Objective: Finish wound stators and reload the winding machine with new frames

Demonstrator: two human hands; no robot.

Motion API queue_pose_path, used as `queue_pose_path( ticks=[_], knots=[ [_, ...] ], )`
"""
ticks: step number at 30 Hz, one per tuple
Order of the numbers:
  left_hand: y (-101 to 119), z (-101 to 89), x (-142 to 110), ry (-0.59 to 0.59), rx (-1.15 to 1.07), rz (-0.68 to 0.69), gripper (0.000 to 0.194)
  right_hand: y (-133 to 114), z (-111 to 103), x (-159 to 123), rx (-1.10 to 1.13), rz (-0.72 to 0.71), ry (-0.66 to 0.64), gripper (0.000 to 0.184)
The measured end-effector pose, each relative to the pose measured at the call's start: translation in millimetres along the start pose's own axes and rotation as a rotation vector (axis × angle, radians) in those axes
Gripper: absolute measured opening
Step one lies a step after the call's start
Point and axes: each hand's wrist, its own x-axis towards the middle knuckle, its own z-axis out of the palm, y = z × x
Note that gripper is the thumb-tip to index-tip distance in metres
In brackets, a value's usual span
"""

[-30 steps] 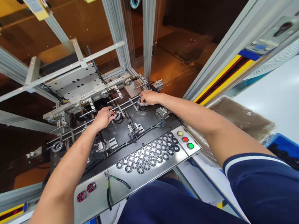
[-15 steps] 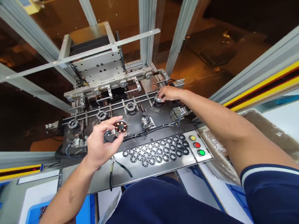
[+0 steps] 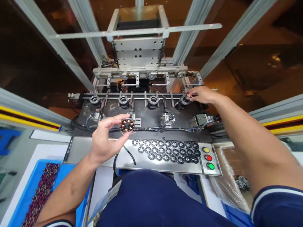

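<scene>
My left hand [image 3: 105, 139] pinches a copper-wound motor stator [image 3: 127, 125] by its rim, between thumb and fingers, above the front of the black machine bed. Thin loose wires hang from its lower edge. My right hand [image 3: 202, 95] is at the rightmost round fixture [image 3: 184, 101], its fingers bent together at the ring's right side; what they hold, if anything, is hidden. Two more ring fixtures, the middle-right one [image 3: 153, 101] and the middle-left one [image 3: 124, 101], stand along the same row, with a further ring [image 3: 95, 100] at the far left.
Several black slotted discs [image 3: 168, 150] lie in rows on the metal front panel. Pliers [image 3: 130, 155] lie left of them, partly hidden. A green button [image 3: 210, 166] is at the panel's right end. A blue tray [image 3: 38, 173] holds many small parts. A plastic-lined box [image 3: 225, 156] stands right.
The view has swung left and levelled. My left hand still holds the stator over the bed. At the right fixture, my right hand has shifted to the ring's right side; the copper seen there is gone from view.
</scene>
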Motion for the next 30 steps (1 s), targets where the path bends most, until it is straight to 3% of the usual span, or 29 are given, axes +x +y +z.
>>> queue_pose_path(
  ticks=[2,4,6,8,10,12,15,17,19,24,26,30],
  knots=[
    [-13.7,-20.7,-33.5,0.068,0.096,-0.153,0.049,-27.5,-6.0,-15.7,0.035,-0.044,0.037,0.018],
    [-33.4,-41.5,-77.3,0.128,0.225,-0.358,0.053,-76.9,-2.3,-35.8,0.165,-0.151,0.141,0.018],
    [-55.4,-57.7,-124.1,0.137,0.346,-0.584,0.050,-146.9,15.2,-56.3,0.331,-0.329,0.187,0.017],
    [-76.4,-66.3,-164.2,0.084,0.407,-0.737,0.044,-228.3,45.5,-71.0,0.373,-0.531,0.036,0.018],
    [-95.0,-67.2,-191.0,0.030,0.418,-0.785,0.041,-306.8,82.4,-75.6,0.311,-0.659,-0.126,0.018],
    [-110.3,-63.6,-203.5,0.003,0.419,-0.790,0.039,-370.3,116.0,-71.6,0.266,-0.703,-0.176,0.016],
    [-125.9,-57.8,-205.4,0.004,0.427,-0.794,0.038,-424.3,144.7,-62.3,0.203,-0.706,-0.181,0.018],
    [-129.4,-57.0,-204.4,0.019,0.430,-0.793,0.041,-430.5,148.4,-61.4,0.179,-0.690,-0.164,0.022],
    [-125.9,-58.7,-206.9,0.051,0.440,-0.791,0.046,-414.8,144.9,-66.5,0.168,-0.669,-0.143,0.024],
    [-93.9,-62.7,-224.9,0.191,0.475,-0.777,0.052,-329.0,136.4,-88.6,0.106,-0.449,-0.102,0.026],
    [-80.3,-59.1,-227.0,0.209,0.463,-0.762,0.052,-305.4,139.4,-92.7,0.077,-0.352,-0.093,0.025],
    [-61.0,-47.9,-212.5,0.206,0.420,-0.702,0.051,-300.7,147.9,-91.8,0.059,-0.321,-0.109,0.021]
  ],
)
